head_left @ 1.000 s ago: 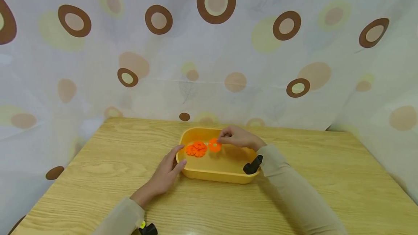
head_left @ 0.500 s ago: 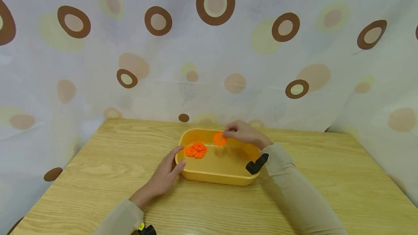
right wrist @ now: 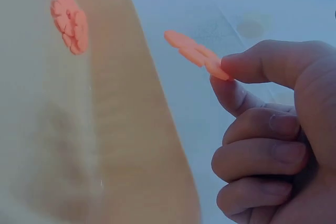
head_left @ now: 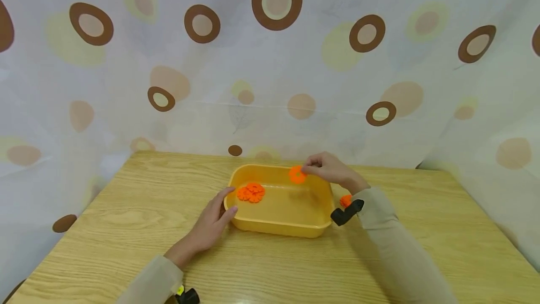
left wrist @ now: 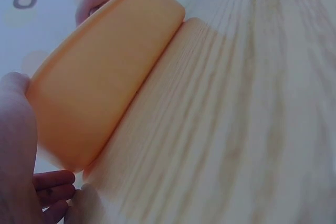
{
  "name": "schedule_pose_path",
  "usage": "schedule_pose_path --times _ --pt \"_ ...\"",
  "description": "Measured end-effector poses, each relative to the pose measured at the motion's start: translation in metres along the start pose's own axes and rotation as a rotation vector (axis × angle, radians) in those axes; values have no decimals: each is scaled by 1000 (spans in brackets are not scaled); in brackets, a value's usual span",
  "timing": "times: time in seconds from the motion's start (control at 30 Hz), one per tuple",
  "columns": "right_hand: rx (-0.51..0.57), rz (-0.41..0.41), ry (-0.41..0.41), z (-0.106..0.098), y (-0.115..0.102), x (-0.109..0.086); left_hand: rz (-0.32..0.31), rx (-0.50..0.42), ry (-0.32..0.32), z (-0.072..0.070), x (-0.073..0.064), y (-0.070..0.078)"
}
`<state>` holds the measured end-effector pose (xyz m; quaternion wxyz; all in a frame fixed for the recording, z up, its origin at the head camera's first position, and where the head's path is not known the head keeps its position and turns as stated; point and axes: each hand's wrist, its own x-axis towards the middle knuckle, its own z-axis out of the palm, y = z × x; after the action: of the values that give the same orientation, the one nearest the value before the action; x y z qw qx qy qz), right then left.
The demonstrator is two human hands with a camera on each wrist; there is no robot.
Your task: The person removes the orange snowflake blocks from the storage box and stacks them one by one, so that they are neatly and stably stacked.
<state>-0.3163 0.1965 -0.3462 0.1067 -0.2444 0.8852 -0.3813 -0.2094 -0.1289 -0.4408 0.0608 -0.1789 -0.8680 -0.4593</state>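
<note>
A yellow plastic tub stands on the wooden table in the head view. My left hand holds the tub's left end, thumb at the near corner and fingers toward the far side. Over the tub's far right part, my right hand pinches an orange flower-shaped disc between thumb and index finger. In the right wrist view that disc appears nearly edge-on, with the other fingers curled below. Several like discs lie overlapping inside the tub at its left.
More orange discs lie on the table to the right of the tub, partly hidden by the right wrist camera. Wooden tabletop extends around the tub. A patterned cloth hangs behind the table.
My right hand has carried the pinched disc right and away toward the tub's far rim. Discs on the table at the right have come into view. The left hand stays at the tub.
</note>
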Motion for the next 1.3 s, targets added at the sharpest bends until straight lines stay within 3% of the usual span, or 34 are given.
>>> schedule_pose_path --times 0.3,0.53,0.83,1.3 --pt "102 -95 26 -1 21 -14 -6 -2 -10 1 1 -2" --pt "124 3 53 -8 27 -36 -1 5 -9 3 2 -1" --pt "146 36 106 -22 38 -61 10 -2 -6 4 5 2" --pt "195 61 122 -30 53 -75 -1 1 6 1 2 0"
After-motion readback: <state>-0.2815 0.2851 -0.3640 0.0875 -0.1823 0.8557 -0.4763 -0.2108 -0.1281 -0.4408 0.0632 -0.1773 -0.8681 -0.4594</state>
